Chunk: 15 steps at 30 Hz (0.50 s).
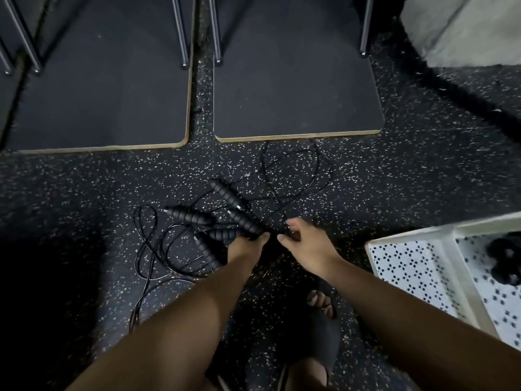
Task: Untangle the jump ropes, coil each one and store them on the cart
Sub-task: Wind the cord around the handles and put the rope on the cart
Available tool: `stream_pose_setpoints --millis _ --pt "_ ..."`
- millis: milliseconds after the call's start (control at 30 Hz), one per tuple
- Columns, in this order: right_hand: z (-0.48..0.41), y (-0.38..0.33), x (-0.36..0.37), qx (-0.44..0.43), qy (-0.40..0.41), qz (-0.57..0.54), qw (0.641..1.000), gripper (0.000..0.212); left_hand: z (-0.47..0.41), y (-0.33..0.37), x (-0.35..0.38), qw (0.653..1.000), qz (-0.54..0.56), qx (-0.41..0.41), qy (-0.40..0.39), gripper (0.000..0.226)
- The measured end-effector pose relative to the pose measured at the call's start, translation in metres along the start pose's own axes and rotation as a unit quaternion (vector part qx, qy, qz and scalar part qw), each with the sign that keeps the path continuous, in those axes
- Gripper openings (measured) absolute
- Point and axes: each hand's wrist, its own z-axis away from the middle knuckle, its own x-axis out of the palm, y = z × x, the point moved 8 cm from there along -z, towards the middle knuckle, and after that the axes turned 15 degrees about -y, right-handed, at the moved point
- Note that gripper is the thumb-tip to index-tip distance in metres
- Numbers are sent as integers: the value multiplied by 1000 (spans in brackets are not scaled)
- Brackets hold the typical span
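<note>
Tangled black jump ropes (296, 176) lie on the speckled rubber floor, thin cords looping left and right. Several black ribbed handles (225, 193) are bunched in the middle. My left hand (245, 245) grips the near ends of the handle bunch. My right hand (303, 241) is just to the right of it, fingers curled round a black cord or handle end; what exactly it holds is hidden by the fingers. The white perforated cart (408, 266) stands at the right edge, with a dark coiled thing (504, 261) on its shelf.
Two dark mats with pale edges (296, 135) lie ahead, metal legs (183, 52) standing on them. A thick black rope (462, 94) runs along the floor at upper right beside a grey block (465, 26). My sandalled foot (324, 306) is below my hands.
</note>
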Motion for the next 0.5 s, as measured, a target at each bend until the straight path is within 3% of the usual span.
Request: stream_pose_setpoints --millis 133,300,500 --pt "-29 -7 8 1 -29 127 991 63 -10 -1 6 998 54 -22 23 68" --pt "-49 -24 7 -60 -31 389 919 81 -22 5 10 994 99 -27 39 52" --pt "-64 -53 4 -104 -64 492 862 98 -21 2 16 990 138 -26 -1 57"
